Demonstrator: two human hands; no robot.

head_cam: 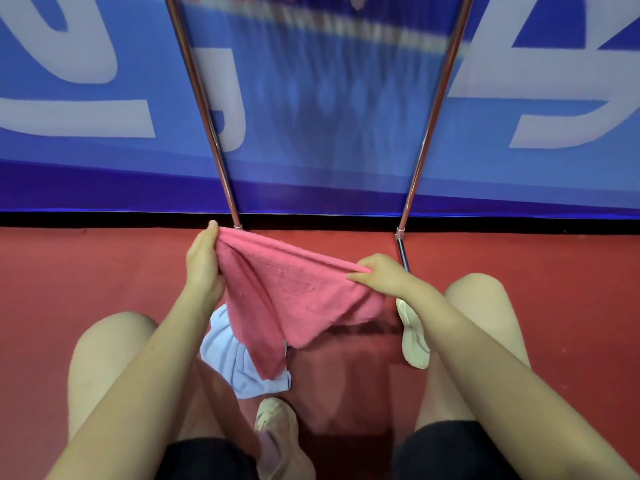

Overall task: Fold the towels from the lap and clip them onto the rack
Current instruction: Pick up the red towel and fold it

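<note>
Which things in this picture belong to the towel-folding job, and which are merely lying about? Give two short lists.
Belonging to the job:
pink towel, held up by its top edge
left hand and right hand, each gripping a corner
light blue towel, below the pink one
metal rack legs

Merely about:
blue banner
red floor
beige shoes

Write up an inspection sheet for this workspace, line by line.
Surface: red floor, bare where visible.
Job's things: pink towel held up, stretched between both hands; light blue towel crumpled below it; metal rack legs ahead, top bar blurred.
Clutter: nothing seen.
Grippers: left hand pinches one towel corner, right hand the other.
Cables: nothing seen.
Surroundings: blue banner with white lettering; person seated, knees apart, pale shoes.
</note>
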